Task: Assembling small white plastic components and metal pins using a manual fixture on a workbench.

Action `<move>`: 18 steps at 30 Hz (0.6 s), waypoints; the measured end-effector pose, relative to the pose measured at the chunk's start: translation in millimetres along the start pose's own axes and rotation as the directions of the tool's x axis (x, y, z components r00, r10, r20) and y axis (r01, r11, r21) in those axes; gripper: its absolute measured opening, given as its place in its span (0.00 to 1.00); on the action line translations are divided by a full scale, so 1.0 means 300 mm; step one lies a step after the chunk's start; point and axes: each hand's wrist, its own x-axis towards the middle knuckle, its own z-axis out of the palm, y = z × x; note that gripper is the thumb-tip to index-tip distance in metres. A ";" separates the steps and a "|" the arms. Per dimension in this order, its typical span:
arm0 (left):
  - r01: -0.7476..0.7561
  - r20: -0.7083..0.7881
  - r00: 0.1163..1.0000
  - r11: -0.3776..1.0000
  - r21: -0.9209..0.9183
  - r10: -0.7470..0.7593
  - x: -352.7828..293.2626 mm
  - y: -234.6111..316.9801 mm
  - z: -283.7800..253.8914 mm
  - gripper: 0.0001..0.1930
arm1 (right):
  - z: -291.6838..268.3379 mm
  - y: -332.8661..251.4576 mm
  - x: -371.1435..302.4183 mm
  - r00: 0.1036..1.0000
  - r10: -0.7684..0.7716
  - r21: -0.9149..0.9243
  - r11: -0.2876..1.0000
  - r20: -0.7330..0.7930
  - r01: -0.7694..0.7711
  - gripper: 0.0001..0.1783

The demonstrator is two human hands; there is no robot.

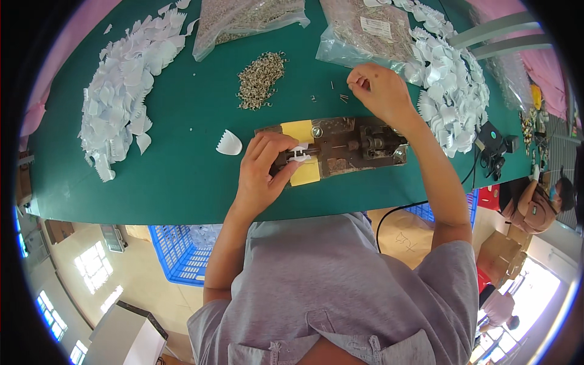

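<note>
My left hand (pixel 261 170) is closed on a small white plastic part (pixel 299 152) at the left end of a dark metal jig (pixel 347 149). Yellow pads (pixel 306 173) show on the jig beside this part. Past the jig, my right hand (pixel 380 91) hovers with its fingertips pinched together; what is between them, if anything, is too small to make out. A few thin metal pins (pixel 344 97) lie just left of it. To the left of my left hand, a white toothed, scoop-shaped plastic piece (pixel 229 143) rests alone on the green table (pixel 182 188).
White toothed pieces form heaps at left (pixel 121 91) and right (pixel 447 85). Small metal clips (pixel 260 81) lie piled at the centre, before clear bags of small parts (pixel 249 21). A black power adapter (pixel 491 139) sits at right. Blue baskets (pixel 176 255) stand below the table edge.
</note>
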 end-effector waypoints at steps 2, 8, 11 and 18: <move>0.000 0.001 1.000 1.000 0.003 0.000 0.000 0.000 -0.002 0.18 | -0.007 0.002 -0.011 0.992 0.014 0.119 0.992 0.126 -0.029 0.03; -0.009 0.001 1.000 1.000 0.005 0.009 -0.002 0.000 -0.002 0.18 | 0.016 -0.013 -0.014 0.980 -0.151 -0.159 0.972 0.131 0.171 0.04; 0.028 0.001 1.000 1.000 0.003 -0.028 -0.006 -0.004 0.002 0.18 | 0.062 -0.019 -0.020 0.974 -0.204 -0.336 0.915 0.095 0.224 0.06; 0.020 -0.018 1.000 1.000 -0.014 -0.020 -0.008 -0.008 0.001 0.17 | -0.072 -0.208 -0.098 0.980 -0.129 0.464 0.885 0.149 0.047 0.07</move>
